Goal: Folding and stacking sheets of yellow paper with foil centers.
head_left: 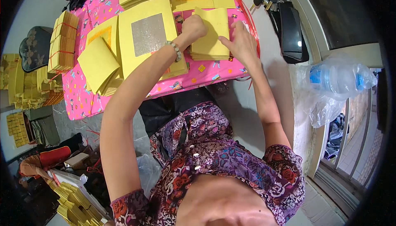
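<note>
Left hand is pinching the top yellow sheet of the paper stack. Right hand is lying released, flat on it. Stack is sitting on the pink cloth.

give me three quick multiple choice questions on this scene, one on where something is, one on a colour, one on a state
1. Where is the plastic water bottle?
A. on the pink cloth
B. off to the person's right, on a ledge
C. in the left hand

2. What colour is the cloth under the paper stacks?
A. pink
B. green
C. white

3. What are the two hands doing?
A. hanging apart in the air
B. holding the bottle
C. both pressed on one stack of yellow paper

Answers:
1 B, it lies at the right edge, clear of the cloth.
2 A, bright pink with small prints.
3 C, left hand and right hand rest on the yellow paper stack.
</note>
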A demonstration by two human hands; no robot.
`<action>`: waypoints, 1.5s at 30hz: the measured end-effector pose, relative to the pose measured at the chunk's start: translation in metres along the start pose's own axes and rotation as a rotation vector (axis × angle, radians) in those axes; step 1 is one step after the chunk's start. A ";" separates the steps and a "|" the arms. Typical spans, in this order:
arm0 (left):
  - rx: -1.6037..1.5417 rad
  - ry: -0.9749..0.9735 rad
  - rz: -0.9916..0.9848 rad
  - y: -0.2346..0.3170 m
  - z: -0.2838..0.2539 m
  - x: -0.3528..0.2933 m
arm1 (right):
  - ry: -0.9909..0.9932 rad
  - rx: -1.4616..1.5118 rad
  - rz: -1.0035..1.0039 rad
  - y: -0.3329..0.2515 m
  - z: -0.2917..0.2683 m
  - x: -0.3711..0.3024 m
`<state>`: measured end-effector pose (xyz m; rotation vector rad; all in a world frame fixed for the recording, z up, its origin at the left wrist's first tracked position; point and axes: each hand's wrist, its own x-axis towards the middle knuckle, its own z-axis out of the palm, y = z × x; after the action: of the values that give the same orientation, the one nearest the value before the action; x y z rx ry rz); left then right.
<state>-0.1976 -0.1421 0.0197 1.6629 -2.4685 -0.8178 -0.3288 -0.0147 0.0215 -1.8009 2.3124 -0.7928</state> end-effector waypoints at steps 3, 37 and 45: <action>0.006 0.040 0.008 -0.007 0.003 0.003 | 0.033 -0.041 -0.196 -0.001 0.004 0.012; -0.414 0.066 0.472 -0.057 -0.095 -0.150 | -0.109 0.063 -0.345 0.010 0.027 0.041; -0.081 0.347 0.437 -0.105 -0.095 -0.204 | -0.156 0.363 -0.535 -0.064 -0.025 0.010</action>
<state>0.0079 -0.0298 0.1031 1.0638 -2.3753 -0.5149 -0.2854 -0.0262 0.0751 -2.2189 1.4775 -1.0089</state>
